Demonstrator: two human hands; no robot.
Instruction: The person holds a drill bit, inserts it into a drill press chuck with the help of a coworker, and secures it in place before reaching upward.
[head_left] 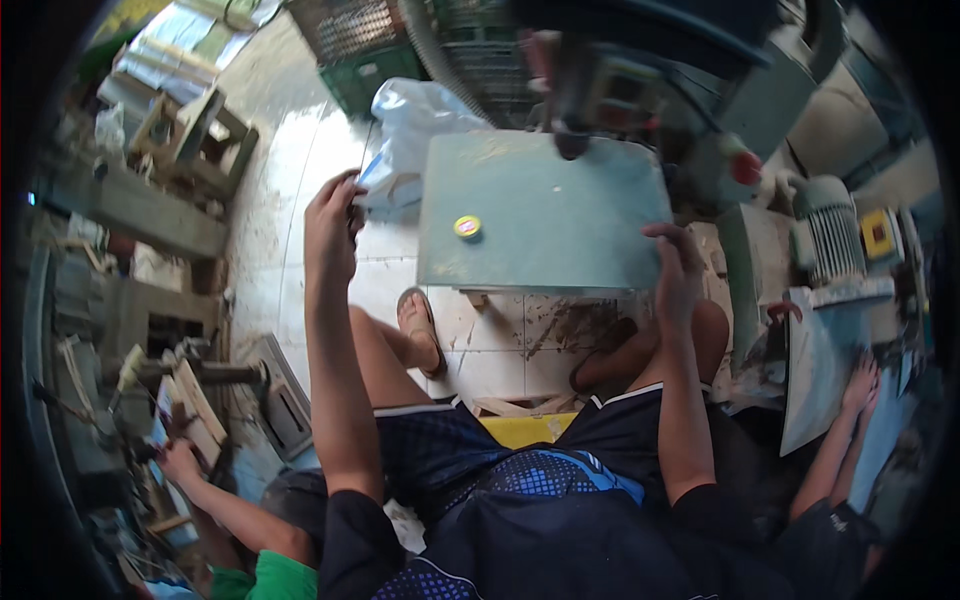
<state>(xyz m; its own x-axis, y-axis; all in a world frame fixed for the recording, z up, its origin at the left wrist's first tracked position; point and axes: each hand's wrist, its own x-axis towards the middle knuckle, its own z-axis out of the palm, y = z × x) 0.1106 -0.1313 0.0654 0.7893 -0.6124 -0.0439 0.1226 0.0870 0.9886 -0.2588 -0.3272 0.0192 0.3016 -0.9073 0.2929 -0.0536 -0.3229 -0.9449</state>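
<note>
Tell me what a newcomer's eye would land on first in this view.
Probably the small round yellow tin, bright on the left part of the grey-green tabletop in the middle. Next come the left hand, raised left of the tabletop, and the right hand, by its right edge. The whitish plastic bag beyond the tabletop's far left corner would also stand out.

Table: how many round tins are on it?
1: a yellow tin on the table's left half, nearer the left hand than the right hand. None looks hidden.
</note>
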